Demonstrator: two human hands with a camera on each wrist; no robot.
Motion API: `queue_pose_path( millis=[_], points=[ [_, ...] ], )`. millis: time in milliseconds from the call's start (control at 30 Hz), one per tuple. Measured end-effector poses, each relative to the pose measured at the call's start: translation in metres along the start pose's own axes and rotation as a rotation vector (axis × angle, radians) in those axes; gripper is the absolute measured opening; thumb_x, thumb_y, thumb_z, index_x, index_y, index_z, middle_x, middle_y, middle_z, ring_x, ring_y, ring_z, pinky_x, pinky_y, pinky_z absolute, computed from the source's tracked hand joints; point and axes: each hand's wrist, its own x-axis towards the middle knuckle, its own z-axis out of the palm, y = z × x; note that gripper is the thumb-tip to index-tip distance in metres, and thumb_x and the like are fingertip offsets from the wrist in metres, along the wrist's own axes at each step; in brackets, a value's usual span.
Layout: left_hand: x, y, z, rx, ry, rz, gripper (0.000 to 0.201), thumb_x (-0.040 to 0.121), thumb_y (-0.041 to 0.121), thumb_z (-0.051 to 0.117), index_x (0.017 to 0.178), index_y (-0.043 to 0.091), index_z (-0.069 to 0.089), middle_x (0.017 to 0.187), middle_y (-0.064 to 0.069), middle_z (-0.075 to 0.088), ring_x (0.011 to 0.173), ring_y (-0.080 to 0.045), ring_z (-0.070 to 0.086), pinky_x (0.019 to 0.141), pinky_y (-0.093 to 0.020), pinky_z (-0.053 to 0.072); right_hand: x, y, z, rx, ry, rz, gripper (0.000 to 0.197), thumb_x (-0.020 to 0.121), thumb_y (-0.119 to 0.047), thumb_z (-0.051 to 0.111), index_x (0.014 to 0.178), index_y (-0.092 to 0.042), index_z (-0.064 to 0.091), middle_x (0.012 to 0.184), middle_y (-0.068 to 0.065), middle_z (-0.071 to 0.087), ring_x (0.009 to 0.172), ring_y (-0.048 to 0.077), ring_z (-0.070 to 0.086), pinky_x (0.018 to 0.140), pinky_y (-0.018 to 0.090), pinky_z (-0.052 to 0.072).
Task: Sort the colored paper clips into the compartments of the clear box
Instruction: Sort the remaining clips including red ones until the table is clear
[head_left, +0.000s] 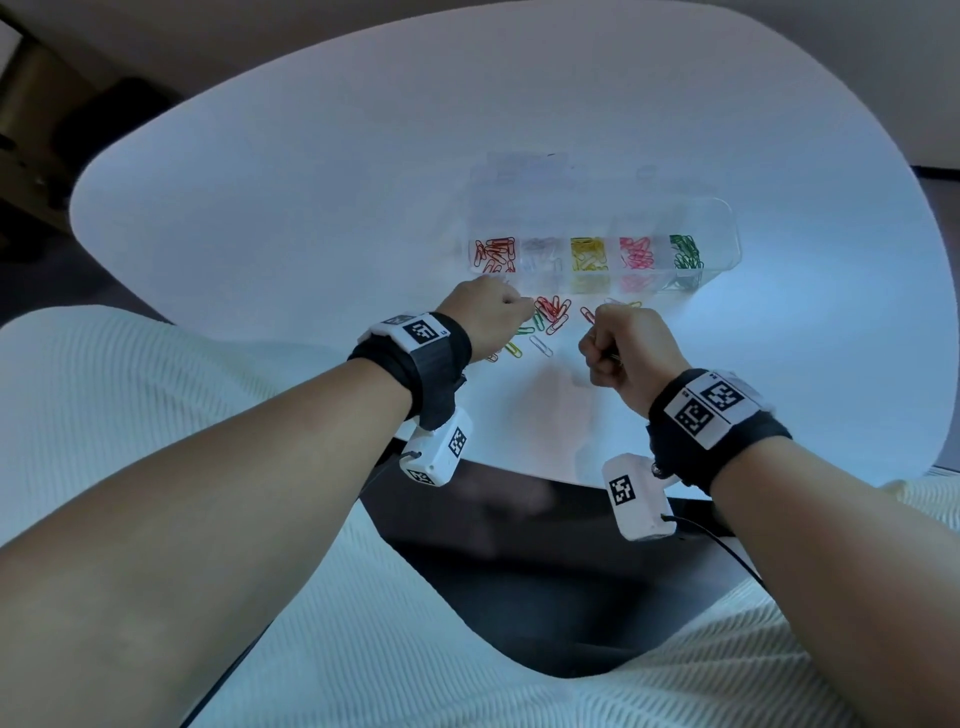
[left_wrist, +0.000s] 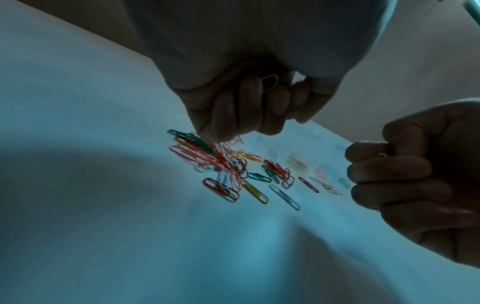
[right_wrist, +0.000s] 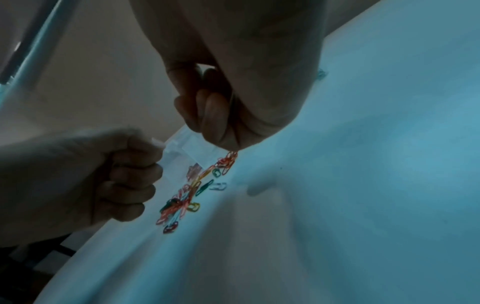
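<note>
A clear box (head_left: 722, 218) lies on the white table; its front row holds red, white, yellow, pink and green paper clips in separate compartments. A loose pile of mixed clips (head_left: 551, 312) lies just in front of it, also seen as a mixed pile (left_wrist: 233, 170). My left hand (head_left: 496, 312) hovers at the pile's left end with fingers curled into a fist (left_wrist: 249, 107), and a pale clip (left_wrist: 270, 82) shows between the fingers. My right hand (head_left: 631, 348) is a fist right of the pile, and a small pale clip end (left_wrist: 381, 154) peeks from it.
The box's clear lid (head_left: 524, 166) stands open behind it. The table's front edge (head_left: 519, 470) runs just behind my wrists, with a dark floor and my white-clad lap below. A single green clip (right_wrist: 321, 73) lies apart from the pile.
</note>
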Motion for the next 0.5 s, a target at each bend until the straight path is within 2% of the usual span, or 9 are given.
queue_pose_path(
  millis=[33,67,100,133,167,233,267,367,500],
  points=[
    [-0.001,0.0,-0.002,0.037,0.017,-0.012,0.046,0.092,0.023,0.048,0.051,0.014,0.027,0.082,0.003,0.05,0.088,-0.008,0.049,0.059,-0.025,0.045,0.0,-0.002,0.0,0.004,-0.011,-0.013,0.022,0.069,0.003,0.033,0.056,-0.015,0.028,0.054,0.007,0.036,0.046,0.015,0.02,0.047,0.021,0.014],
    [0.0,-0.001,-0.004,0.088,0.034,-0.022,0.046,0.091,0.023,0.048,0.05,0.013,0.03,0.113,0.006,0.035,0.12,-0.01,0.039,0.05,-0.023,0.036,0.0,-0.003,0.001,-0.008,-0.025,-0.035,0.021,0.069,0.001,0.034,0.057,-0.015,0.03,0.052,0.005,0.035,0.046,0.014,0.02,0.046,0.02,0.015],
    [0.002,-0.003,-0.007,0.141,0.04,-0.039,0.044,0.09,0.024,0.049,0.05,0.011,0.037,0.109,-0.014,0.065,0.103,-0.023,0.062,0.047,-0.023,0.03,0.001,-0.004,0.002,-0.057,-0.029,-0.056,0.021,0.072,0.0,0.037,0.059,-0.016,0.033,0.05,0.004,0.036,0.046,0.014,0.02,0.046,0.02,0.016],
    [0.004,-0.005,-0.009,0.182,0.045,-0.057,0.039,0.089,0.025,0.05,0.054,0.008,0.047,0.105,-0.013,0.066,0.094,-0.03,0.063,0.047,-0.024,0.028,0.003,-0.005,0.004,-0.139,-0.025,-0.08,0.022,0.077,-0.002,0.041,0.06,-0.016,0.037,0.051,0.002,0.038,0.045,0.014,0.022,0.045,0.019,0.018],
    [0.005,-0.009,-0.011,0.21,0.051,-0.084,0.034,0.087,0.028,0.052,0.059,0.008,0.054,0.09,-0.015,0.068,0.083,-0.036,0.062,0.049,-0.024,0.03,0.005,-0.005,0.006,-0.26,-0.016,-0.114,0.023,0.082,-0.005,0.046,0.063,-0.016,0.043,0.053,0.0,0.042,0.044,0.015,0.027,0.044,0.019,0.021],
    [0.007,-0.016,-0.015,0.254,0.067,-0.146,0.03,0.084,0.035,0.056,0.062,0.014,0.055,0.065,-0.007,0.058,0.066,-0.031,0.056,0.054,-0.024,0.037,0.01,0.001,0.012,-0.578,0.01,-0.208,0.011,0.085,-0.018,0.06,0.074,-0.019,0.058,0.066,-0.003,0.056,0.05,0.01,0.043,0.048,0.022,0.032],
    [0.008,-0.018,-0.016,0.293,0.073,-0.167,0.03,0.083,0.039,0.058,0.066,0.015,0.058,0.067,-0.004,0.058,0.068,-0.028,0.057,0.057,-0.025,0.041,0.012,0.005,0.016,-0.739,0.013,-0.236,0.006,0.084,-0.026,0.066,0.083,-0.022,0.062,0.074,-0.005,0.059,0.059,0.009,0.051,0.054,0.023,0.038],
    [0.009,-0.019,-0.017,0.39,0.055,-0.186,0.031,0.079,0.047,0.067,0.086,0.016,0.067,0.082,-0.003,0.067,0.077,-0.025,0.064,0.066,-0.028,0.051,0.014,0.02,0.022,-1.041,0.06,-0.259,0.02,0.085,-0.036,0.067,0.103,-0.028,0.067,0.094,-0.004,0.061,0.085,0.017,0.061,0.071,0.026,0.047],
    [0.008,-0.018,-0.014,0.448,0.015,-0.178,0.029,0.075,0.044,0.073,0.089,0.019,0.07,0.086,-0.001,0.069,0.077,-0.024,0.065,0.071,-0.031,0.055,0.014,0.02,0.028,-1.173,0.154,-0.216,0.016,0.088,-0.033,0.061,0.097,-0.023,0.07,0.097,0.006,0.067,0.082,0.027,0.064,0.067,0.026,0.047]
  ],
)
